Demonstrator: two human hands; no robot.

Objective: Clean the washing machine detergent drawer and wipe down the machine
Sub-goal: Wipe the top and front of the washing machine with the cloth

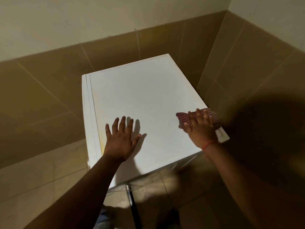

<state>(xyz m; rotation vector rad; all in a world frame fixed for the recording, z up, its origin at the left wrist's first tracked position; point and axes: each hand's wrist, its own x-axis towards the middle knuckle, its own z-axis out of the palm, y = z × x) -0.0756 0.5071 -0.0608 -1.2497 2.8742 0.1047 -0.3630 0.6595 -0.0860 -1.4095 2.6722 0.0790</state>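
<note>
White washing machine (142,103) set in a tiled corner, seen from above, its flat top filling the middle of the view. Left hand (121,139) laid palm down on the near left part of the top, fingers straight and spread apart, holding nothing, its shadow cast to the right across the lid. Right hand (198,128) pressed flat on a red-and-white checked cloth (185,119) at the right edge of the top, fingers stretched over the fabric rather than curled round it; cloth bunched beneath the palm and poking out past the fingertips on the far and left sides. Thin red thread bracelet (209,143) round the right wrist. White strip (222,134) jutting out just beside the right hand at the machine's right edge; whether part of the drawer or not, cannot tell. Yellowish stain (102,146) along the near left rim of the top, just beside the left wrist. Brown wall tiles (49,96) close behind and on both sides of the machine, pale painted wall (82,22) above them. Pale floor tiles (41,179) below, with a dark slim pole (132,200) standing against the machine's near front, between the two forearms. Heavy shadow over the right side of the room.
</note>
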